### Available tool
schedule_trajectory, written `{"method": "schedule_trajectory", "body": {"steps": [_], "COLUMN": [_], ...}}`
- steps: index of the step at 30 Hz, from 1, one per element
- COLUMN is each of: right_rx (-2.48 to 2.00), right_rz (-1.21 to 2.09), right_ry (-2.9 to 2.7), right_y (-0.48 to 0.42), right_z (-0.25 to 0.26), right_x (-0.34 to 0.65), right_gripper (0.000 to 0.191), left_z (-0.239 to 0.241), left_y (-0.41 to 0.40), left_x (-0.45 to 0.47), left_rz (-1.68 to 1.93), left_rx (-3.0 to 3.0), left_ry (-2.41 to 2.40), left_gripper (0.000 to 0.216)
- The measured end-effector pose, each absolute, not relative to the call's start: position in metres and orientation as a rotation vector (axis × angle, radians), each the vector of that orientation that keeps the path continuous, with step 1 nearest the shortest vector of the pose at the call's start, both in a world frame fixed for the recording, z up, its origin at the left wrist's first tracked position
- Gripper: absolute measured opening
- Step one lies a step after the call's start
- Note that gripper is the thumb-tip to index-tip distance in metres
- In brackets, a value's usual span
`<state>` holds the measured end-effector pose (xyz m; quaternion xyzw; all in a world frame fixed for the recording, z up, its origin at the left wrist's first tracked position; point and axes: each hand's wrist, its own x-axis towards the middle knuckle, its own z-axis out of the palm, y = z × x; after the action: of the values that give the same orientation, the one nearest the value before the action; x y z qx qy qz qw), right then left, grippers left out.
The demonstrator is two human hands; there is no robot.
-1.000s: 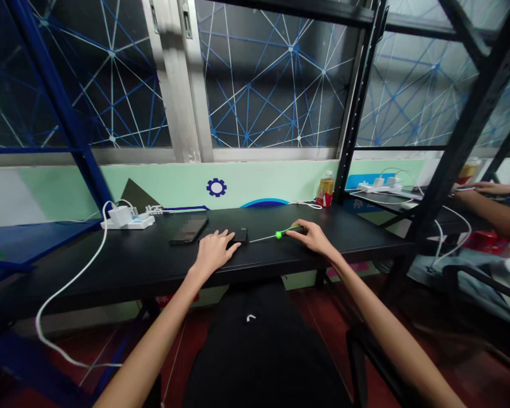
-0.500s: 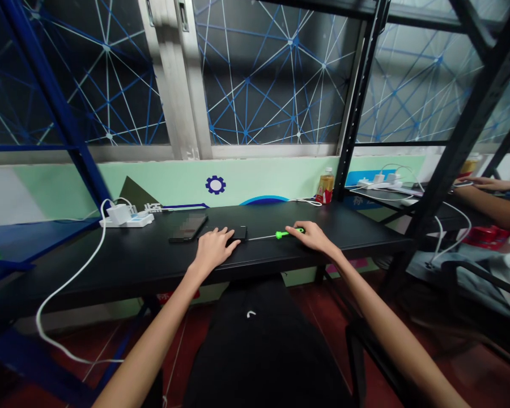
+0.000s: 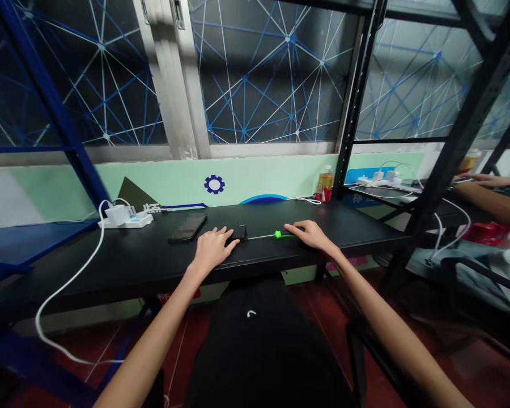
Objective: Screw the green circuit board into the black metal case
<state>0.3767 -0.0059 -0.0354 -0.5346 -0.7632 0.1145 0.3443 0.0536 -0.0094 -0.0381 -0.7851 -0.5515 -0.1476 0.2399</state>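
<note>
A flat black rectangular object (image 3: 241, 232) lies on the black desk (image 3: 272, 252); its kind is hard to make out. My left hand (image 3: 212, 245) rests over it, with the fingertips at its far edge and the thumb along its near edge, and covers much of it. In my right hand (image 3: 311, 234) is a screwdriver (image 3: 277, 234) with a bright green handle, mostly hidden by the fingers. Its thin metal shaft lies nearly level and points left, its tip at the object's right end. Left of my left hand lies a dark phone-like slab (image 3: 188, 229).
A white power strip (image 3: 127, 220) with a plug and cable stands at the left. A drink bottle (image 3: 324, 184) and a white cable (image 3: 306, 200) are at the back right. Black shelf posts (image 3: 357, 96) rise there. Another person's arm (image 3: 493, 195) shows far right.
My right hand has shifted slightly on the screwdriver, so less of the green handle shows. My left hand and the black object hold their place; the view has tipped very slightly.
</note>
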Motion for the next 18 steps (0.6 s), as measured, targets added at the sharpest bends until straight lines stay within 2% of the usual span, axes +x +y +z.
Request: {"method": "schedule_trajectory", "body": {"steps": [5, 10, 18], "right_rx": [-1.311, -1.293, -1.482], "right_rz": [0.397, 0.442, 0.332], "right_ry": [-1.964, -1.97, -1.953], "right_y": [-0.0067, -0.007, -0.0052], "right_z": [-0.0366, -0.0328, -0.0352], "right_x": [0.3786, 0.3834, 0.3736], "right_gripper": [0.048, 0.048, 0.064], "left_z": [-0.0372, -0.0369, -0.0369], "left_y": [-0.0098, -0.0099, -0.0103], "left_x": [0.0543, 0.0544, 0.0542], "left_rz": [-0.398, -0.388, -0.406], "left_rx": [-2.146, -2.151, -2.16], "left_ry": [-1.52, -1.514, -1.519], "left_gripper": [0.045, 0.046, 0.046]}}
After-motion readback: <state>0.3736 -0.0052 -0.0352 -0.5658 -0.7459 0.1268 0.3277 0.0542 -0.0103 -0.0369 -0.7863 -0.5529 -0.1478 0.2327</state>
